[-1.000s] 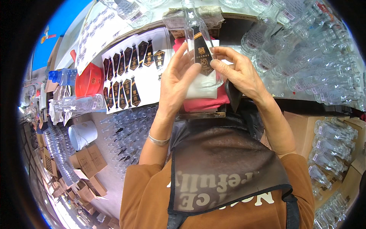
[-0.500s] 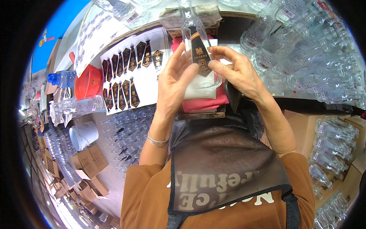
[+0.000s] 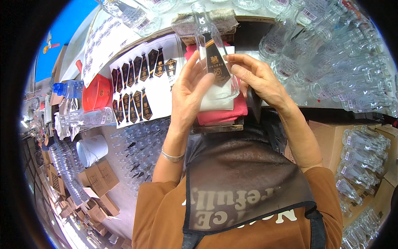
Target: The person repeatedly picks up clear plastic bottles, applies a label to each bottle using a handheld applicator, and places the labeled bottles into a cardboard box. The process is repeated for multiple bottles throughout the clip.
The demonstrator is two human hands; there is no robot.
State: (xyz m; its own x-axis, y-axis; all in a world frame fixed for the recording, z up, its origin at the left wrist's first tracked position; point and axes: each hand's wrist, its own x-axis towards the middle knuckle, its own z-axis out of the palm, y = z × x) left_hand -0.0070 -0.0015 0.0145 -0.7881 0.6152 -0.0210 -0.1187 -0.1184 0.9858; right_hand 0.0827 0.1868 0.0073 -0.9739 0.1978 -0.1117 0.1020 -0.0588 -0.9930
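A clear glass bottle lies tilted over a padded wooden stand, its neck above a folded beige cloth and its base toward me. A black necktie-shaped label with gold print is on its upper face. My left hand cups the bottle's left side, thumb against the glass beside the label. From the right, my right hand grips the bottle's other side, thumb and forefinger close to the label's edge. Under the bottle are a white cloth and a pink towel.
A white sheet of black labels lies left of the stand, beside a red plastic container. Many clear bottles crowd the table at right. Cardboard boxes, a white bucket and more bottles stand lower down.
The bottle has shifted slightly toward me, and more of its neck shows. My right thumb and forefinger have moved slightly along its right side. My left hand still cups it.
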